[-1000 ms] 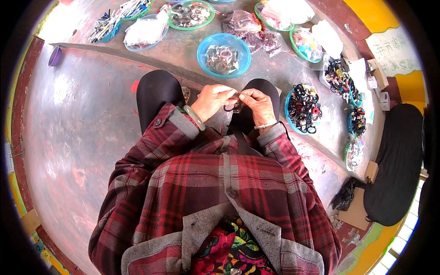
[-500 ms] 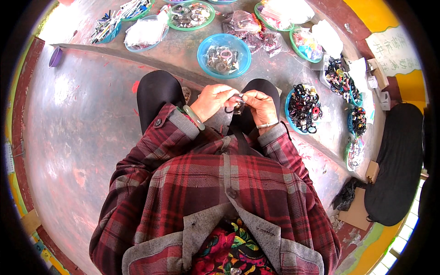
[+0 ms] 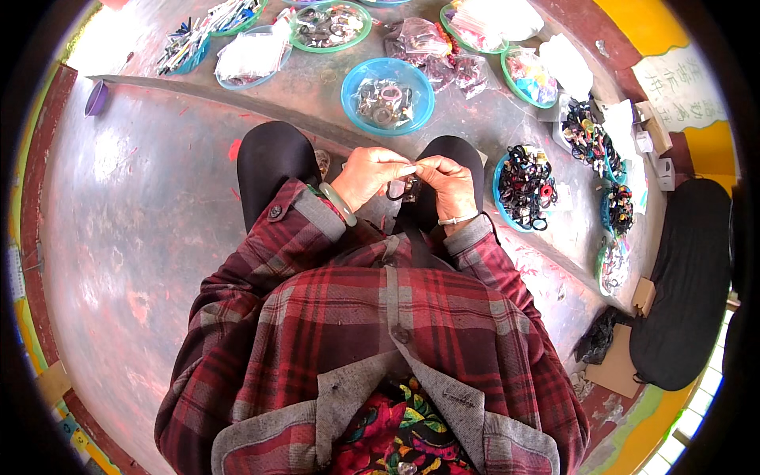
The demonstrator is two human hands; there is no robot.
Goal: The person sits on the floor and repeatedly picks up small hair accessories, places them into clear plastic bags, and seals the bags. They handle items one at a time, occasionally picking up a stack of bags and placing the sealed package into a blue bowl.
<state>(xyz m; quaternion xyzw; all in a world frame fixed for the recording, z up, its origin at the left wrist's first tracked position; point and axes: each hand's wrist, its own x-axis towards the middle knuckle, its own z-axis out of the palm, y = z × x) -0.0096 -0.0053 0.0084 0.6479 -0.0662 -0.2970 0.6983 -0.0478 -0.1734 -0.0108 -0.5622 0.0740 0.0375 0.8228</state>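
Note:
Between my knees, my left hand (image 3: pixel 368 177) and my right hand (image 3: pixel 448 184) meet fingertip to fingertip. Both are closed in a pinch on the top edge of a small clear plastic bag (image 3: pixel 411 190). Dark items that look like hair ties show in the bag, which hangs below the fingers; a dark loop pokes out at its left. The fingers hide the bag's upper edge. Just ahead, a blue basin (image 3: pixel 428 101) holds similar clear packets (image 3: pixel 385 104). To the right of my right hand stands a blue basket (image 3: pixel 498 192) heaped with black hair ties (image 3: pixel 526 184).
A raised concrete ledge (image 3: pixel 261 103) crosses ahead of my knees. On it stand green basins (image 3: pixel 366 33) of small goods, a basin of white packets (image 3: pixel 252 57) and more hair-tie baskets (image 3: pixel 617 210). At right lie a black cushion (image 3: pixel 682 277) and cardboard (image 3: pixel 614 360).
My fingertips have come closer together over the bag's top edge, covering the dark piece that showed between them. The bag has hardly moved, and the basins stay where they were.

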